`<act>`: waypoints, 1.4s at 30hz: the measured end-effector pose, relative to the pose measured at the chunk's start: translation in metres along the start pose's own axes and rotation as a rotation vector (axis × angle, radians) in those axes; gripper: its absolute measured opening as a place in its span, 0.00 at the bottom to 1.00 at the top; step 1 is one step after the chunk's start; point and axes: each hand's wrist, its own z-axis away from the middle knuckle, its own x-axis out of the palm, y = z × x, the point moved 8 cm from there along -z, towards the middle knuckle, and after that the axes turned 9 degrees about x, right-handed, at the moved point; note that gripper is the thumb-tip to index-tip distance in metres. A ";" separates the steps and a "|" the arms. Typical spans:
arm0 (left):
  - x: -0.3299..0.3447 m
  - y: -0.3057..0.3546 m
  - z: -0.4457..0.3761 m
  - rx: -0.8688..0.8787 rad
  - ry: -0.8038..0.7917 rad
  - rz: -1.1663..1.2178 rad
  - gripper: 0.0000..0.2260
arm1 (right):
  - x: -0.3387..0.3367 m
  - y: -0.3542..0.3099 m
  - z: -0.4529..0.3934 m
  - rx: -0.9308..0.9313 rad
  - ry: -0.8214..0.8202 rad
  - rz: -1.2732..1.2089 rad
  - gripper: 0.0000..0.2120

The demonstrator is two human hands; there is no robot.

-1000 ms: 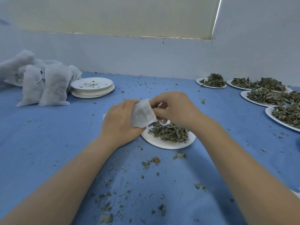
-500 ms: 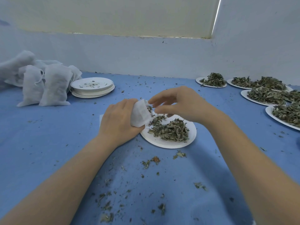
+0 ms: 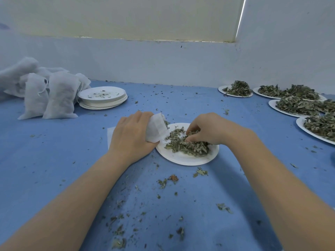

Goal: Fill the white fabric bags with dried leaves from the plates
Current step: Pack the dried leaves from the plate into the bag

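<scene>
My left hand (image 3: 132,136) grips a small white fabric bag (image 3: 156,128) at the left rim of a white paper plate (image 3: 183,158). The bag's mouth points toward the plate, and a few leaf bits show at its opening. Dried green leaves (image 3: 186,144) lie heaped on that plate. My right hand (image 3: 204,130) is down in the heap, its fingers curled around a pinch of leaves.
Filled white bags (image 3: 59,96) lean together at the far left beside a stack of used paper plates (image 3: 103,97). Several plates heaped with leaves (image 3: 297,105) stand at the far right. Loose leaf crumbs litter the blue tabletop (image 3: 54,160). A wall runs along the back.
My right hand has left the bag's mouth and dropped onto the plate, closing on leaves. My left hand has kept hold of the bag and tilted it slightly.
</scene>
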 end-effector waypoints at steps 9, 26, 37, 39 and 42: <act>-0.001 -0.001 0.001 -0.022 -0.002 0.009 0.25 | -0.036 0.002 0.004 -0.103 0.255 -0.412 0.05; 0.001 -0.003 0.001 -0.169 0.048 0.200 0.25 | -0.033 -0.026 0.013 -0.210 0.368 -0.785 0.15; 0.000 -0.005 0.001 -0.189 0.062 0.248 0.26 | -0.019 -0.025 0.009 -0.152 0.078 -0.876 0.12; 0.001 -0.006 0.000 -0.201 0.055 0.242 0.27 | -0.022 -0.022 0.009 -0.155 0.146 -0.893 0.10; 0.002 -0.007 0.001 -0.239 0.033 0.261 0.28 | -0.023 -0.021 0.009 -0.156 0.192 -0.875 0.08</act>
